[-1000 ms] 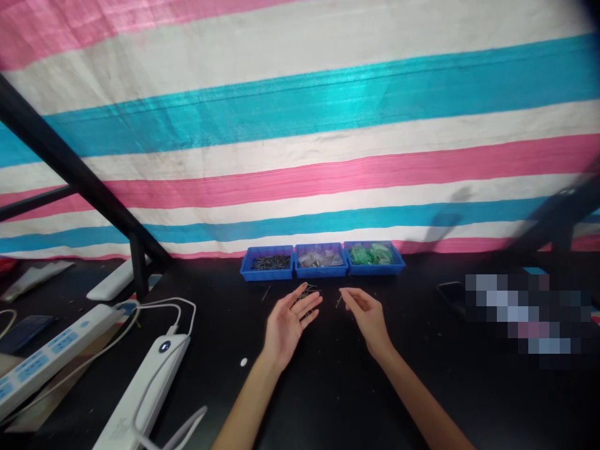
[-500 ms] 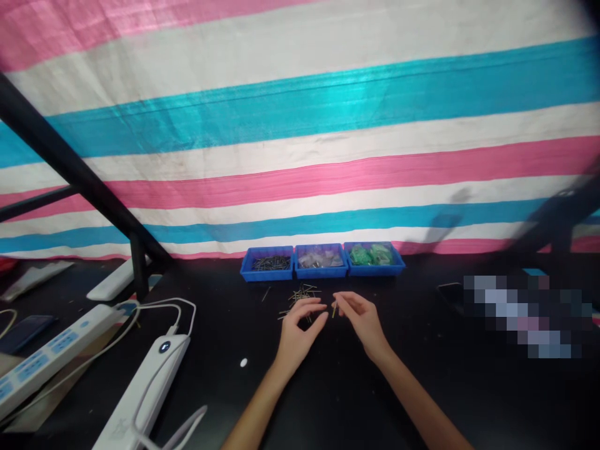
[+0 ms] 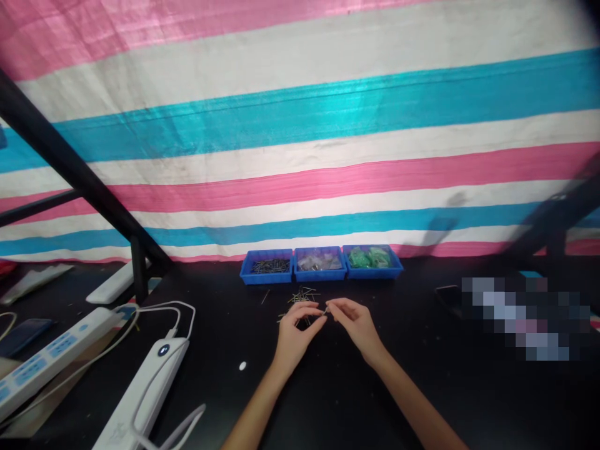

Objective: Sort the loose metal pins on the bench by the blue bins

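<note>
Over the middle of the black table, my right hand pinches a thin, brass-coloured screw between thumb and fingertips. My left hand faces it, thumb and index fingertip drawn close together at the screw's other end. Whatever lies between those left fingertips is too small to make out. Just behind the left hand is a loose pile of similar screws, partly hidden by its fingers. One single screw lies apart to the left.
Three blue trays stand at the back: one with dark screws, one with clear plastic bags, one with green bags. A small white disc lies front left. A white power bank, cables and a power strip occupy the left.
My right hand has moved slightly left, bringing the screw to the left fingertips. The screw was upright and apart from the left hand before; now it meets it.
</note>
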`<state>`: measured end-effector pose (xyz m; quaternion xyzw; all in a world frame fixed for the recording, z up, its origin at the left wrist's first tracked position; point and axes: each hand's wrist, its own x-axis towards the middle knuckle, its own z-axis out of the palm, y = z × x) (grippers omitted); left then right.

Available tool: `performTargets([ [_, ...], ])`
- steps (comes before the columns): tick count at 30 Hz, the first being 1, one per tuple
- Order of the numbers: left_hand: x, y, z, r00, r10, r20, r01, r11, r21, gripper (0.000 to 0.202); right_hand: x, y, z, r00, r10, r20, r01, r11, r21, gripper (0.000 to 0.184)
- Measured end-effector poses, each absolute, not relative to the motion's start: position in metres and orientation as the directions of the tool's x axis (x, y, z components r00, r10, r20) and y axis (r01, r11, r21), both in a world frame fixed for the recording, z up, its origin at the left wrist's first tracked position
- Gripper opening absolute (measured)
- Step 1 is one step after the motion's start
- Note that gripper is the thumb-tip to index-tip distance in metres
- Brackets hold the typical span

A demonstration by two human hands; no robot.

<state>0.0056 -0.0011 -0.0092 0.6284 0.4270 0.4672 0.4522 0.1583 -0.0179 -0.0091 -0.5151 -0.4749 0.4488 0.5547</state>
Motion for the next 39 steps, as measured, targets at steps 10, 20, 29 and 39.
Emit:
performTargets([
  [10, 0.001, 0.004, -0.010, 0.108, 0.984, 0.143, -0.036, -0.139, 0.990, 0.013, 0.151, -0.021, -0.007, 0.077, 0.994, 0.079, 0.029, 0.077, -0.997, 0.024],
  [20, 0.007, 0.001, -0.005, 0.102, 0.992, 0.077, -0.045, -0.073, 0.996, 0.017, 0.147, -0.028, 0.002, -0.001, 0.987, 0.162, 0.179, 0.160, -0.971, 0.019],
  [29, 0.012, -0.003, -0.004, 0.137, 0.985, 0.101, -0.028, -0.098, 0.995, 0.016, 0.164, -0.017, -0.005, 0.101, 0.987, 0.127, 0.058, 0.121, -0.991, 0.024],
  [39, -0.002, -0.002, 0.005, -0.047, 0.992, 0.121, -0.104, -0.126, 0.987, 0.019, 0.168, -0.011, -0.013, 0.154, 0.983, 0.098, 0.083, 0.086, -0.993, 0.027],
])
